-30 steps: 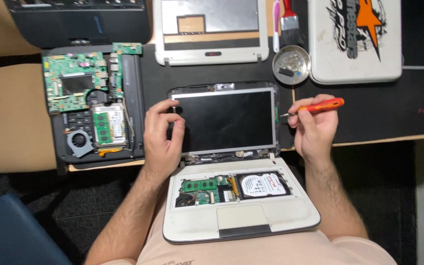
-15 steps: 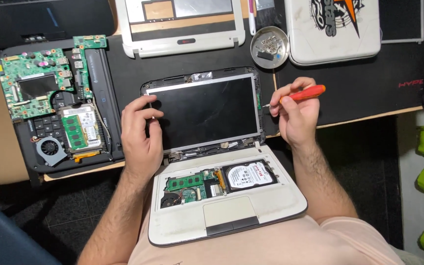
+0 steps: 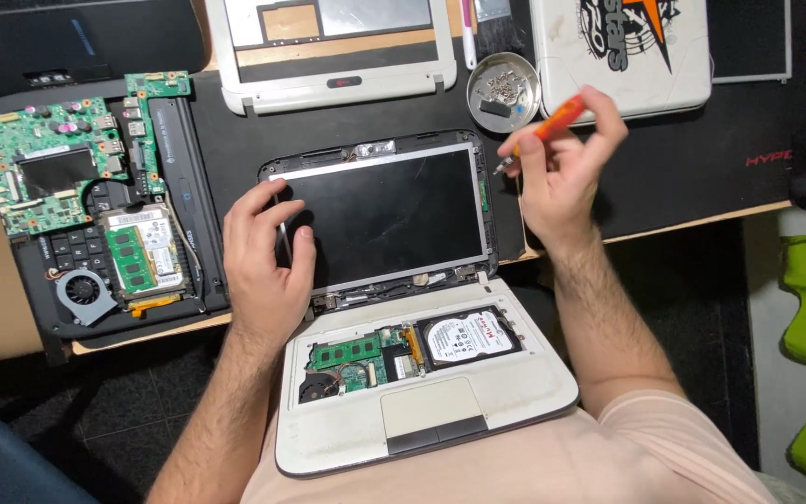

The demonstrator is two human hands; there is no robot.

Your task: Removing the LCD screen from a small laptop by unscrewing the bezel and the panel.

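A small white laptop (image 3: 422, 415) lies opened up across the person's lap and the desk edge. Its keyboard cover is off, showing a green memory stick, a fan and a round-labelled hard drive (image 3: 468, 338) above the touchpad. The screen (image 3: 384, 217) lies flat on the black mat (image 3: 692, 177), bezel removed, a dark panel in a thin metal frame with bare hinges at its lower edge.

The left hand (image 3: 263, 261) rests on the screen's left edge, fingers curled over the frame and thumb on the glass. The right hand (image 3: 562, 177) hovers just past the screen's right top corner, pinching an orange screwdriver (image 3: 543, 131) between thumb and fingers, tip pointing down-left.

A round metal dish (image 3: 504, 91) of screws sits just above that hand. A second, stripped laptop (image 3: 95, 201) lies to the left, and a white bezel (image 3: 328, 56) at top.
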